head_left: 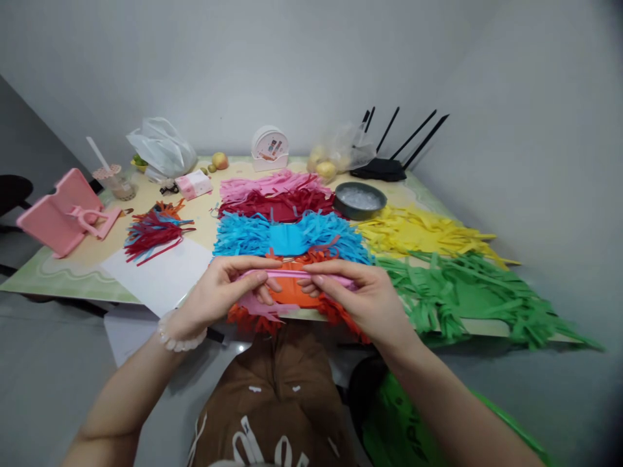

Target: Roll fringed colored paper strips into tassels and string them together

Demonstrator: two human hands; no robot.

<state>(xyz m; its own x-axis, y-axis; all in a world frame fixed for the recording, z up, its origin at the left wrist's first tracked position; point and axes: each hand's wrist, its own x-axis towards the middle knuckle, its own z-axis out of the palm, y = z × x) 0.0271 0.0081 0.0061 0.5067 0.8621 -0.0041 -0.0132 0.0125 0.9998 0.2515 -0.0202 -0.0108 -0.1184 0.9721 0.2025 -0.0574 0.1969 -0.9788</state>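
Observation:
Both my hands pinch a folded pink paper strip point(292, 275) held level above the table's front edge. My left hand point(221, 295) grips its left end, fingers curled round it; a bead bracelet sits on that wrist. My right hand point(357, 298) grips the right end between thumb and fingers. Pink fringe hangs below the strip. Right under it lies an orange fringed paper point(292, 295), and behind that a blue fringed paper point(287, 237).
Fringed papers cover the table point(73, 275): pink and red point(277, 194), yellow point(418, 230), green point(467, 292). A dark bowl point(360, 198), router point(384, 167), pink tablet stand point(65, 214), scrap pile point(153, 230), white sheet point(160, 272), drink cup, bags and fruit stand behind.

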